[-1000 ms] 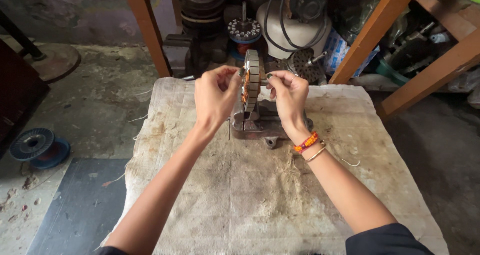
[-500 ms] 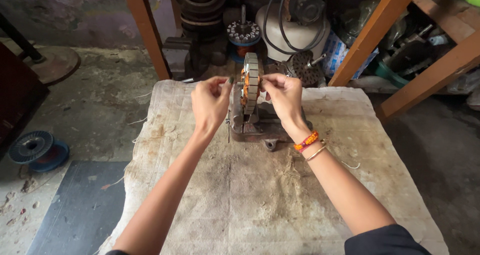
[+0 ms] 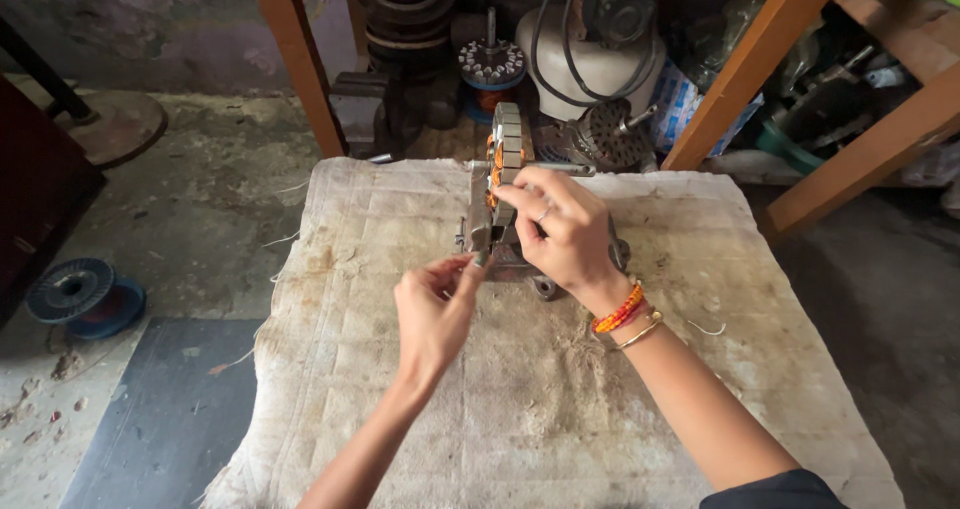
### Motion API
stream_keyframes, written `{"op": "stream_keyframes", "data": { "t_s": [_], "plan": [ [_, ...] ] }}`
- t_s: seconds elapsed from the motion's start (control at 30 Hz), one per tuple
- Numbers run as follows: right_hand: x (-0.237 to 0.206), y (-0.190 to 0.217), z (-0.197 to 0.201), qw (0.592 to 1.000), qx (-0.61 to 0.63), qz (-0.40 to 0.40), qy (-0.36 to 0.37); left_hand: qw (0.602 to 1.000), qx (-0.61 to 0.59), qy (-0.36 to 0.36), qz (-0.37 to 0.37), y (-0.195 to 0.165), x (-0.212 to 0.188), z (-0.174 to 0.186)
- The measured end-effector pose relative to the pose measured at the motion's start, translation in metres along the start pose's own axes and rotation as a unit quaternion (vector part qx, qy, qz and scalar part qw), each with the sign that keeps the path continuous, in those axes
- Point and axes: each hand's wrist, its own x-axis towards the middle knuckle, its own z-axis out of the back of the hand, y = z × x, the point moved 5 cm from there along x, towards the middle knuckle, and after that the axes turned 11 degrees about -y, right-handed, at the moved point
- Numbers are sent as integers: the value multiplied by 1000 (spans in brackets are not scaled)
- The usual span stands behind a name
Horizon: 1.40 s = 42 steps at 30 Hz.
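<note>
The motor stator (image 3: 508,154) stands on edge in a small vise (image 3: 545,269) at the far middle of the cloth-covered table (image 3: 700,369). By its laminated steel it looks heavy and rigid — take hold at the outer stack, since the copper windings seem fragile. The right hand (image 3: 565,234) grips the stack. The left hand (image 3: 435,309) pinches something thin — too small to identify. The vise jaws are hidden.

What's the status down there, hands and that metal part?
Left hand pinching something thin at the stator's base. Right hand gripping stator, upright in vise. Nothing in the way on cloth.
</note>
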Motion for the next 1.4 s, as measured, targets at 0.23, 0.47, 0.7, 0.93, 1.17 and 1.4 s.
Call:
{"op": "stream_keyframes", "data": {
  "t_s": [0.23, 0.47, 0.7, 0.93, 1.17, 1.4],
  "plan": [
    [6, 3, 2, 999, 41, 16, 31, 996, 5, 15, -89, -51, -14, -11],
    [-14, -31, -4, 972, 150, -182, -16, 995, 7, 40, -96, -71, -10, -19],
    [-47, -93, -32, 827, 303, -470, -60, 992, 31, 90, -78, -65, 32, -27],
    [-49, -106, -42, 826, 218, -517, -54, 984, 48, 76, -156, -63, 107, -26],
    [-36, -110, -44, 833, 219, -502, -73, 984, -29, 67, -164, -60, 130, -33],
    [-38, -117, -52, 842, 225, -490, -29, 993, 24, 21, -113, -26, 134, -32]
  ]
}}
